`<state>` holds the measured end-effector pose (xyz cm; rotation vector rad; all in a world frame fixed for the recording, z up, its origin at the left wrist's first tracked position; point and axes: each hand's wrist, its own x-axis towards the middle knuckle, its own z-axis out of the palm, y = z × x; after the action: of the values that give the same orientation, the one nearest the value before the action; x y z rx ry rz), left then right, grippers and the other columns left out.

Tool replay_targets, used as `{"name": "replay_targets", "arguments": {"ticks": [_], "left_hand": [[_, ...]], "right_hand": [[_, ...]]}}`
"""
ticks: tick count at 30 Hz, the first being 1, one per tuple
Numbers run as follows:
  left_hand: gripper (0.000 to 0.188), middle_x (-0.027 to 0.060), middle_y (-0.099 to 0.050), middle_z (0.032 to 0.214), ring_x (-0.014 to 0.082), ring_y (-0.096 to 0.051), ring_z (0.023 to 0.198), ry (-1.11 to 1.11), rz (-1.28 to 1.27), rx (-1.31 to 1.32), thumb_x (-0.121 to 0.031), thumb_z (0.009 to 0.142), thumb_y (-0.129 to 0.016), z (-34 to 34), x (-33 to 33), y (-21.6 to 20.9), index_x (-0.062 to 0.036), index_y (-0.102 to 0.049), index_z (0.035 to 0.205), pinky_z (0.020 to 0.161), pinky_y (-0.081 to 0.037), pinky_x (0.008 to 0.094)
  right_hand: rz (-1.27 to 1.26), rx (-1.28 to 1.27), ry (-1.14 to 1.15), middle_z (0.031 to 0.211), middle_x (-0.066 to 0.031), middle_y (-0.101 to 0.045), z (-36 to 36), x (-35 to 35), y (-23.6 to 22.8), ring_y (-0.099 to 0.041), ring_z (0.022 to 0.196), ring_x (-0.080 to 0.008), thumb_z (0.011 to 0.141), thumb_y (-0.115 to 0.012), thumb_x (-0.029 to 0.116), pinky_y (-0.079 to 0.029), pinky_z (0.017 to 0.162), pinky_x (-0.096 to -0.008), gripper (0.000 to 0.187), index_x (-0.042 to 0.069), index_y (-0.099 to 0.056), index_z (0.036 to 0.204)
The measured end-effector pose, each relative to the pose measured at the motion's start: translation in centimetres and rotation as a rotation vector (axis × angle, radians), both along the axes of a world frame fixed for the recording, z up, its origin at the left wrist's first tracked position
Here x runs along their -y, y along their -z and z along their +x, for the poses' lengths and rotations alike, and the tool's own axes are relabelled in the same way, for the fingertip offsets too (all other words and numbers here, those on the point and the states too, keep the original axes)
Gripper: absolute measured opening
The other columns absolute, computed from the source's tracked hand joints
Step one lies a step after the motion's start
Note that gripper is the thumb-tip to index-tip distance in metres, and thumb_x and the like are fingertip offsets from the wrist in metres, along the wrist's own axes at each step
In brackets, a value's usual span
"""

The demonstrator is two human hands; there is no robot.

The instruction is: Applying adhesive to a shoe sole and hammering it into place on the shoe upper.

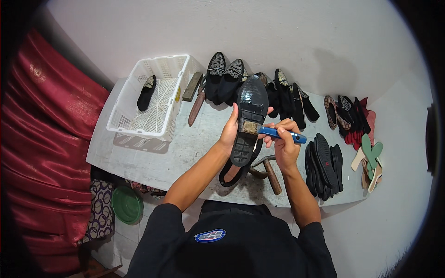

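My left hand (229, 129) grips a black shoe sole (253, 95) by its middle, its treaded underside facing up. The toe part of that sole looks glossy and wet; whether an upper hangs beneath it is hidden. My right hand (286, 141) is closed around the blue handle of a flat brush (296, 137). The brush's pale bristles press on the middle of the sole, ahead of the blocky heel. Below, a black shoe with a tan insole (230, 174) lies on the table, partly covered by the sole. Beside it rests a hammer with a wooden handle (273, 178).
A white plastic basket (124, 99) holds one black shoe. Against the wall are several patterned black shoes (227, 76), a sheathed-looking brown tool (197, 109) and a grey block (192, 86). Stacked black soles (324, 162) and green and beige pieces (371, 153) lie right.
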<state>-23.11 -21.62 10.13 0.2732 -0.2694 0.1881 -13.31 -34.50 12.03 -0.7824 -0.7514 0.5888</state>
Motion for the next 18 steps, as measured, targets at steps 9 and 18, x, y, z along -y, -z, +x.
{"name": "replay_targets", "arguments": {"ticks": [9, 18], "left_hand": [[0.082, 0.0159, -0.044, 0.141, 0.0307, -0.059, 0.108, -0.244, 0.12, -0.161, -0.066, 0.094, -0.018, -0.9, -1.8, -0.1, -0.0012, -0.033, 0.143, 0.087, -0.055, 0.0403], [0.078, 0.014, -0.045, 0.141, 0.0247, -0.06, 0.104, -0.231, 0.075, -0.113, -0.065, 0.095, -0.023, -0.7, -2.5, -1.0, -0.0038, -0.039, 0.14, 0.085, -0.054, 0.0417]], "right_hand": [[-0.073, 0.196, -0.208, 0.081, -0.0142, -0.049, -1.4, 0.8, 0.3, -0.06, 0.057, -0.0232, 0.089, -0.05, 0.004, -0.052, 0.051, -0.0298, 0.011, -0.005, -0.048, 0.082], [0.001, 0.115, -0.018, 0.082, -0.0139, -0.052, -2.9, 0.5, 1.4, -0.062, 0.063, -0.021, 0.09, -0.05, 0.002, -0.054, 0.053, -0.03, 0.011, -0.004, -0.049, 0.082]]}}
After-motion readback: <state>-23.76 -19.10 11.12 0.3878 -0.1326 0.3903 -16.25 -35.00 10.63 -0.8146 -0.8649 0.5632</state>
